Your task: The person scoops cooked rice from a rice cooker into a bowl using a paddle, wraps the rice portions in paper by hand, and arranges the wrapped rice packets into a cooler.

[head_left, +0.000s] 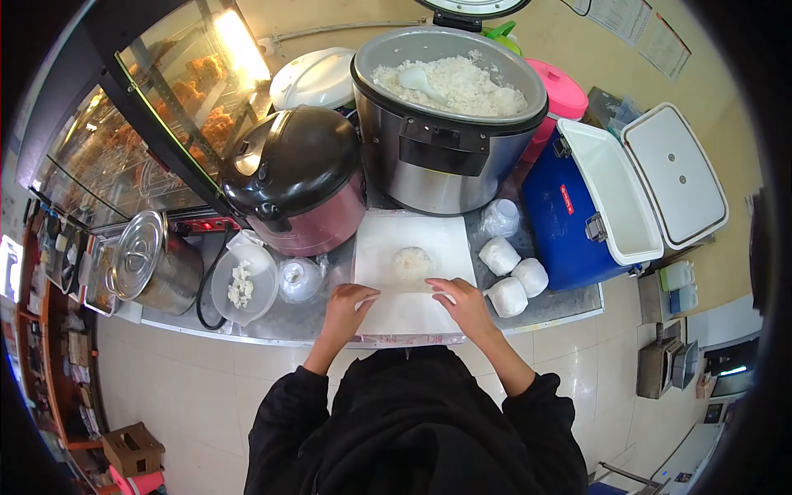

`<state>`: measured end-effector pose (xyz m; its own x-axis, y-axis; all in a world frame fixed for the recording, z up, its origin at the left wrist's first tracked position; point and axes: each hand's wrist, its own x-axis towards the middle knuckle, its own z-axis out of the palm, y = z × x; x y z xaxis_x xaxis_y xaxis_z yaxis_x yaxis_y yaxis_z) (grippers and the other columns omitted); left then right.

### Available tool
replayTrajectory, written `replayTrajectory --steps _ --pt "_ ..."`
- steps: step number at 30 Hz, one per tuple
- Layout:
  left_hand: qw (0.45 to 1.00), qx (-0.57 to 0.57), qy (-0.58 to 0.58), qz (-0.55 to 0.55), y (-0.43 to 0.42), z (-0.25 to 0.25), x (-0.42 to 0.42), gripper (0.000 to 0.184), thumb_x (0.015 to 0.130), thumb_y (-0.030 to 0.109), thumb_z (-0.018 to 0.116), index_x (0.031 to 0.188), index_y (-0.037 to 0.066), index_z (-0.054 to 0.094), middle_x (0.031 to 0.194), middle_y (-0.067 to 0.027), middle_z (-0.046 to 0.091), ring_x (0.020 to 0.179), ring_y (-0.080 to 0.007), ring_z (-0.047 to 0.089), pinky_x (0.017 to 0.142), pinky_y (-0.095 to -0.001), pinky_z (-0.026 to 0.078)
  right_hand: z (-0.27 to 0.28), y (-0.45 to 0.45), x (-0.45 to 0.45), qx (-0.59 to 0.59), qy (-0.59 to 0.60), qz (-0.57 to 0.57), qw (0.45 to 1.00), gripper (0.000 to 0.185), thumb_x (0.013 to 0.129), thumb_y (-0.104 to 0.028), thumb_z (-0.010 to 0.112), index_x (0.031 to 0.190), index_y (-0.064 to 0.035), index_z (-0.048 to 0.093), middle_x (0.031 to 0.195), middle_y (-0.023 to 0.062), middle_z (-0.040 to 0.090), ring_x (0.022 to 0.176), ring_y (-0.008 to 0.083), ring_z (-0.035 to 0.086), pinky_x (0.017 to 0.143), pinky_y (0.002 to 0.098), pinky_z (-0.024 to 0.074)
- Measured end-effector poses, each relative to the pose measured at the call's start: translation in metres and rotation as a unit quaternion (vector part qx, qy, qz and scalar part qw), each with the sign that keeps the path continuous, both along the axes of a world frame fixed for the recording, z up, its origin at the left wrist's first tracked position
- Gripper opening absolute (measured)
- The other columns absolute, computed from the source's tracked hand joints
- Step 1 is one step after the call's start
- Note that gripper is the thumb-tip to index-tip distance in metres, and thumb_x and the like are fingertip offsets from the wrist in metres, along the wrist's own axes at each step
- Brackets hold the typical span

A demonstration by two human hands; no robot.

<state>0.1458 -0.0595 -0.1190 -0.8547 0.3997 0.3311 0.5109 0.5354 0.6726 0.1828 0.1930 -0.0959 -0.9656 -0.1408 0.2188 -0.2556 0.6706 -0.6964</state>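
Along the grey metal counter stand a lidded silver pot (157,268), a translucent plastic bowl (221,289) of rice clumps (241,285) and a black-and-pink rice cooker (301,186). Next, the left hand (351,307) and right hand (462,305) pinch the near edge of a white paper sheet (452,247); a low, rounded, grainy white rice mound (412,264) rests on it, before a large steel cooker (445,177). White round bundles (507,296) and a blue cooler box (569,223) follow.

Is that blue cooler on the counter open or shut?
Open: the blue cooler's white lid is swung back to the side, and its white inside shows.
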Motion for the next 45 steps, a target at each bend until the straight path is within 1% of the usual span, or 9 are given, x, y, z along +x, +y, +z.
replayTrajectory --steps 3,9,15,21,30,33,39,42,45 --pt "1.000 0.011 -0.014 -0.004 -0.006 -0.006 -0.001 0.013 0.075 0.007 0.065 0.088 0.006 0.068 0.087 -0.0087 0.067 0.083 -0.0279 0.062 0.081 -0.0373 0.045 -0.005 0.009 0.002 0.190 0.117 -0.016 0.975 0.027 0.070 -0.010 0.070 0.097 -0.0115 0.067 0.091 0.0043 0.066 0.092 0.0235 0.060 0.081 0.0364 0.0483" --pt "0.996 -0.003 -0.047 -0.070 -0.018 -0.011 0.017 0.012 0.076 0.007 0.066 0.088 0.006 0.067 0.087 -0.0090 0.067 0.084 -0.0272 0.063 0.081 -0.0375 0.046 -0.021 0.039 0.021 0.200 0.088 0.037 0.975 0.007 0.070 -0.011 0.067 0.076 -0.0092 0.068 0.094 0.0046 0.065 0.094 0.0221 0.057 0.083 0.0345 0.0464" --pt "0.995 0.060 -0.074 -0.029 -0.018 0.007 0.035 0.009 0.081 0.011 0.065 0.086 0.004 0.065 0.083 -0.0088 0.067 0.075 -0.0203 0.064 0.073 -0.0318 0.048 0.000 0.044 0.039 0.039 -0.009 0.036 0.999 0.006 0.074 -0.011 0.067 0.079 -0.0066 0.068 0.090 0.0066 0.067 0.089 0.0222 0.060 0.077 0.0335 0.0474" --pt "0.920 0.269 -0.251 0.133 -0.002 -0.045 0.009 0.017 0.090 0.019 0.059 0.089 0.003 0.061 0.061 -0.0029 0.056 0.055 -0.0049 0.047 0.051 -0.0229 0.038 -0.059 0.043 0.008 -0.257 -0.150 -0.179 0.938 0.019 0.083 -0.020 0.065 0.081 -0.0014 0.067 0.072 0.0125 0.066 0.062 0.0223 0.062 0.060 0.0316 0.0461" --pt "0.953 0.151 -0.133 0.227 0.019 -0.048 0.002 0.022 0.093 0.023 0.052 0.086 0.003 0.057 0.048 -0.0075 0.040 0.043 -0.0141 0.036 0.044 -0.0317 0.030 -0.068 0.026 0.016 0.018 -0.010 -0.290 0.957 0.034 0.089 -0.026 0.055 0.071 0.0032 0.058 0.059 0.0240 0.052 0.057 0.0411 0.052 0.054 0.0460 0.0380" --pt "0.957 0.116 -0.116 0.238 0.024 -0.045 0.001 0.020 0.093 0.022 0.052 0.088 0.003 0.056 0.049 -0.0114 0.042 0.041 -0.0205 0.039 0.045 -0.0347 0.032 -0.068 0.030 0.017 0.050 -0.037 -0.272 0.960 0.031 0.089 -0.024 0.056 0.073 0.0023 0.055 0.064 0.0191 0.055 0.056 0.0328 0.053 0.055 0.0437 0.0396" --pt "0.962 0.077 -0.032 0.261 0.030 -0.022 0.004 0.024 0.089 0.014 0.056 0.109 0.004 0.051 0.077 -0.0159 0.056 0.070 -0.0288 0.055 0.064 -0.0368 0.042 -0.023 0.004 0.026 0.093 0.162 -0.156 0.970 0.040 0.087 -0.010 0.049 0.126 -0.0026 0.044 0.133 0.0219 0.040 0.125 0.0372 0.038 0.103 0.0461 0.0307" --pt "0.953 0.046 0.146 0.260 0.036 -0.013 0.008 0.033 0.084 0.008 0.058 0.114 0.001 0.048 0.097 -0.0162 0.057 0.089 -0.0321 0.055 0.080 -0.0375 0.043 -0.017 -0.029 0.038 0.169 0.081 0.081 0.979 0.052 0.085 -0.009 0.052 0.135 -0.0029 0.037 0.142 0.0215 0.031 0.135 0.0333 0.026 0.109 0.0477 0.0210" --pt "0.970 0.070 0.136 0.187 0.041 0.015 0.035 0.035 0.081 0.004 0.060 0.114 -0.001 0.048 0.106 -0.0158 0.054 0.096 -0.0332 0.053 0.086 -0.0378 0.041 -0.044 -0.044 0.034 0.167 0.083 0.093 0.978 0.058 0.086 -0.011 0.052 0.138 -0.0003 0.030 0.145 0.0208 0.027 0.136 0.0330 0.024 0.110 0.0489 0.0197"
